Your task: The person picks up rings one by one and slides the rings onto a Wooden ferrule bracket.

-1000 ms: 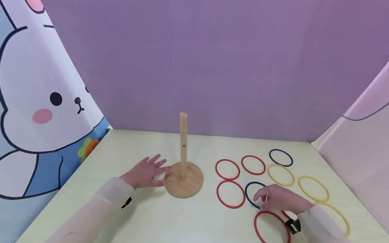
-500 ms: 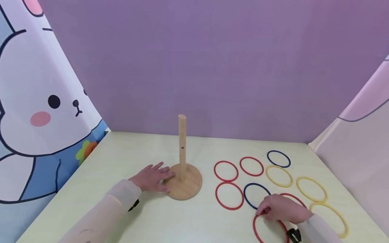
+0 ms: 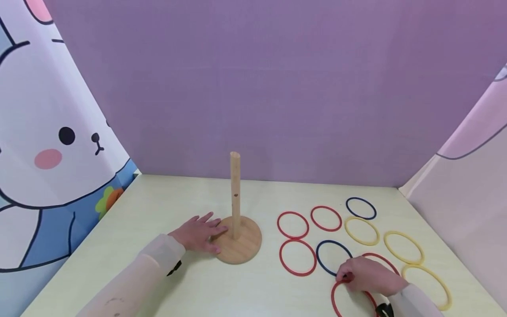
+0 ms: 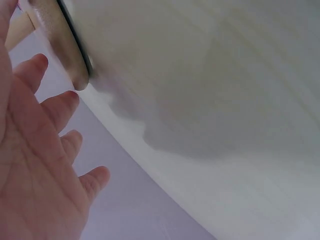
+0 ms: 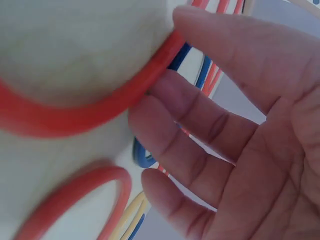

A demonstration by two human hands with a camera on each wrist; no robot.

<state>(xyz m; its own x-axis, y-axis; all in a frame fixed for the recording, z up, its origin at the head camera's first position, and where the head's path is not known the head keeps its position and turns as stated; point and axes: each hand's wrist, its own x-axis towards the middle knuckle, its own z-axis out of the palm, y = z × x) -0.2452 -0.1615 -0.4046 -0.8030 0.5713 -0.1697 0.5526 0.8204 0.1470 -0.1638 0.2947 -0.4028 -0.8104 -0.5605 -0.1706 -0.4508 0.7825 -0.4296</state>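
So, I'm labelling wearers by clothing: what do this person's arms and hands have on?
Both arms wear thin, translucent pale sleeves. A small black device sits at each wrist: left, right. The left hand and right hand are bare: no gloves or rings visible.

Bright, even, soft light with faint shadows and no glare. The head view bows at its edges; both wrist views are blurred close-ups.

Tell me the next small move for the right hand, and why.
Probably lift the red ring off the table. The right hand pinches its far edge, as the right wrist view shows, while the ring looks flat on the table. The left hand rests on the base, and the peg stands bare.
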